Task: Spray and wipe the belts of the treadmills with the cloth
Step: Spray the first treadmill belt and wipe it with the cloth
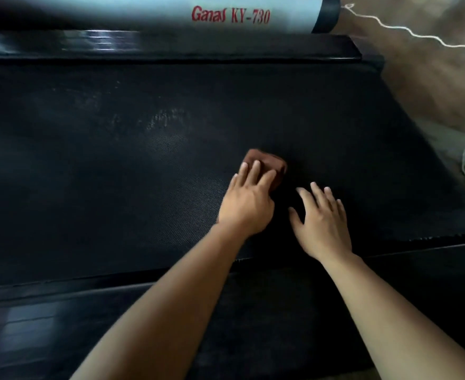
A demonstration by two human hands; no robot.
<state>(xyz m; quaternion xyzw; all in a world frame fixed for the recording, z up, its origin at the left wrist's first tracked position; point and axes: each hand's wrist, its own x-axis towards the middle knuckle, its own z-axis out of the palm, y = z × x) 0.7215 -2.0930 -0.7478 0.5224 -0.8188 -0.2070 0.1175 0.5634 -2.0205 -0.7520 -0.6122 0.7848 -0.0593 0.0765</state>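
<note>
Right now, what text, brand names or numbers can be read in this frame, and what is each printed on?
"Ganas KY-730", in red letters, on the pale rounded treadmill cover at the top of the view.
No other text shows on the belt, the cloth or the floor.

L hand [249,204] on cloth [271,163], R hand [321,222] beside
</note>
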